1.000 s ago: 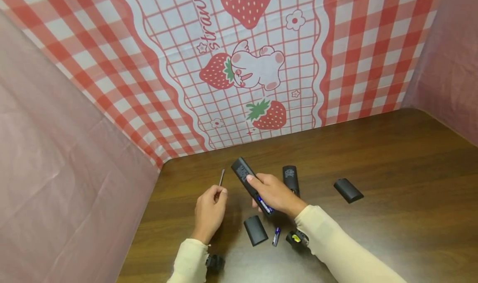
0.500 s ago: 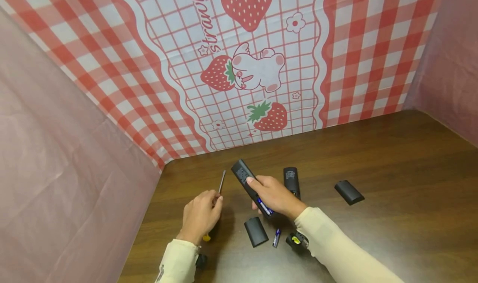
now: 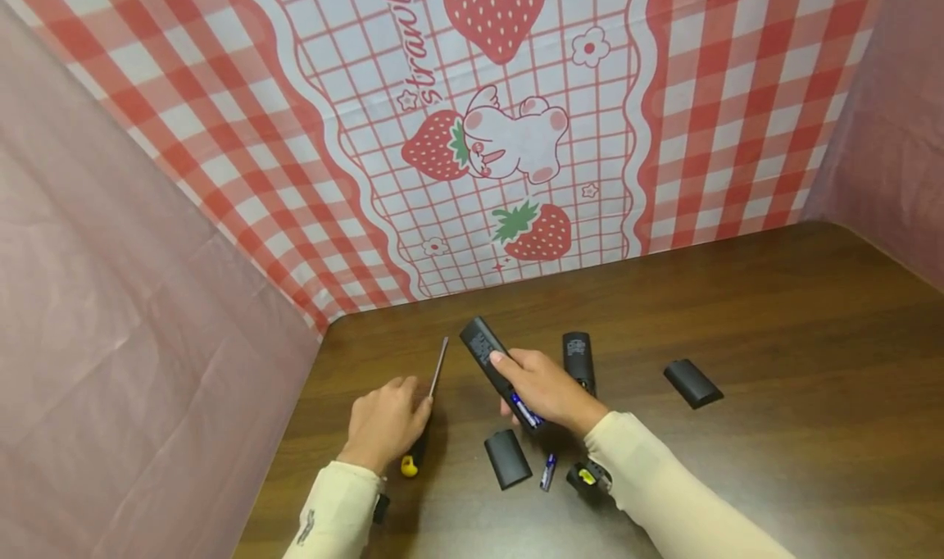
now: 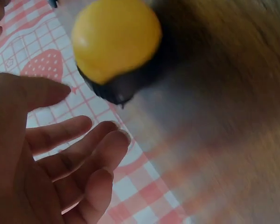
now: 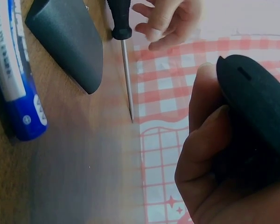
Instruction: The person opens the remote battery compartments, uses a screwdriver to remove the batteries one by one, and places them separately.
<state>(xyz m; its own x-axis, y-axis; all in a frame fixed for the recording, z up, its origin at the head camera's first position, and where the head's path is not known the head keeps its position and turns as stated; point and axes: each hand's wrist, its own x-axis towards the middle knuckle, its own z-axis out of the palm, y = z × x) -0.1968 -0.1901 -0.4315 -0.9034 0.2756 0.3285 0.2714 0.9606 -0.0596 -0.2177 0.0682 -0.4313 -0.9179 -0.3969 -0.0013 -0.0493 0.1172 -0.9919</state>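
Note:
My right hand (image 3: 542, 387) grips a black remote control (image 3: 479, 342), its back turned up and blue batteries (image 3: 526, 410) showing in the uncovered compartment. A screwdriver (image 3: 438, 366) with a black and yellow handle lies on the table to the left. Beside that handle is my left hand (image 3: 387, 424), fingers loosely bent and holding nothing. The right wrist view shows a gap between this hand and the screwdriver (image 5: 126, 70). In the left wrist view, the yellow handle end (image 4: 116, 39) sits beyond the fingers. Below the remote, a loose battery (image 3: 548, 472) lies by a black battery cover (image 3: 507, 459).
A second black remote (image 3: 577, 354) lies behind my right hand, partly hidden by it. Farther right is another battery cover (image 3: 692, 382). A strawberry-print cloth (image 3: 509, 141) hangs along the back of the wooden table (image 3: 811, 338).
My left hand has let go of the screwdriver and moved left, leaving it on the table with its handle uncovered. The right hand keeps hold of the remote in nearly the same place.

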